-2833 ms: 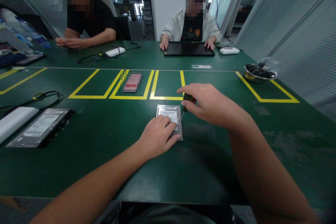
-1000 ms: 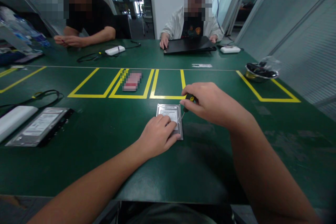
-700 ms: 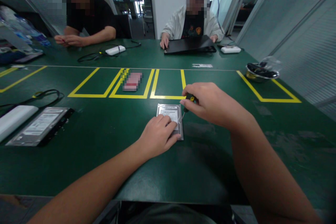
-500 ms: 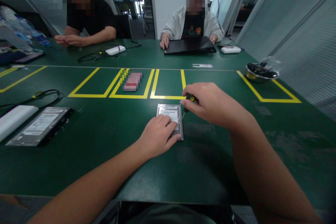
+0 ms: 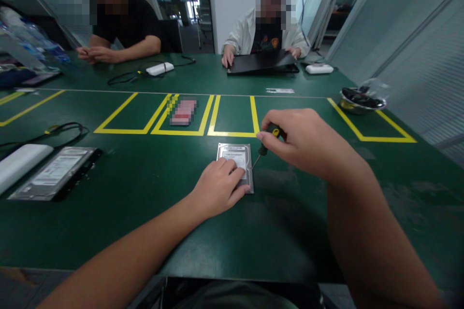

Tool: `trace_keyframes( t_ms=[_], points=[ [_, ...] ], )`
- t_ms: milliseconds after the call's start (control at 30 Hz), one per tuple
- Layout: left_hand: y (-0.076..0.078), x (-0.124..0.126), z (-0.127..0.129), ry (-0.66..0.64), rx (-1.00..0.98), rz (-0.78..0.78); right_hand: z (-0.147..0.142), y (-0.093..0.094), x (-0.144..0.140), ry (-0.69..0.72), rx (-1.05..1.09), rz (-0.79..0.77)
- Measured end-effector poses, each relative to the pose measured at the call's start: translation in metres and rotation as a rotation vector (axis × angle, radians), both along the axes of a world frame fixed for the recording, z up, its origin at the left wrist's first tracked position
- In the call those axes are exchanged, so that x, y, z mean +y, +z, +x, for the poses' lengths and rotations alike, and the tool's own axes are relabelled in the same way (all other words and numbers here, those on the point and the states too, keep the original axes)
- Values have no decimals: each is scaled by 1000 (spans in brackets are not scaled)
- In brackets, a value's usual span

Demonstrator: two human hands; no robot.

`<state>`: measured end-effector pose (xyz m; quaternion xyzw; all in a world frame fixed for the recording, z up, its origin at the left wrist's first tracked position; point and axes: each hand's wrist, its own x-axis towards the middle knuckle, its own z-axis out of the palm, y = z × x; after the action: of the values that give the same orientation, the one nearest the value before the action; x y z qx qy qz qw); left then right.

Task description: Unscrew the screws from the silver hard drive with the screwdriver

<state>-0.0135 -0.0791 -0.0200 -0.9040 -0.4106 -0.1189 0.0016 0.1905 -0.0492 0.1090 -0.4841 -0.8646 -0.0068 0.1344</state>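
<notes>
A silver hard drive with a white label lies flat on the green table. My left hand holds it down, fingers bent over its face and thumb near its lower right corner. In my right hand is a screwdriver with a dark handle and a yellow mark, gripped between fingers and thumb. Its thin shaft tilts down to the left, the tip at the drive's right edge. Whether the tip sits in a screw is too small to tell.
To the left lie a larger drive and a white power strip with a cable. Yellow tape outlines cross the table. A bowl of dark items stands right. Opposite, one person handles a black laptop-like panel; another person sits left.
My right hand has shifted slightly right with the screwdriver, which now leans more to the right. My left hand and the drive stay put. The person opposite has tilted the black panel up.
</notes>
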Motion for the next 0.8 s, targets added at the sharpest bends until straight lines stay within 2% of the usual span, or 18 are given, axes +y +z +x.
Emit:
trace_keyframes(
  t_ms=[367,533,633,800],
  points=[
    [-2,1,-1,0,-9,-1,-1,-5,-4,-127,-274,-29],
    [-1,0,-1,2,-13,-6,-1,-7,-6,-272,-376,-57],
    [-1,0,-1,0,-20,-3,-1,-8,-7,-333,-408,-51],
    [-2,1,-1,0,-30,4,-2,-10,-5,-357,-382,-8]
  ],
)
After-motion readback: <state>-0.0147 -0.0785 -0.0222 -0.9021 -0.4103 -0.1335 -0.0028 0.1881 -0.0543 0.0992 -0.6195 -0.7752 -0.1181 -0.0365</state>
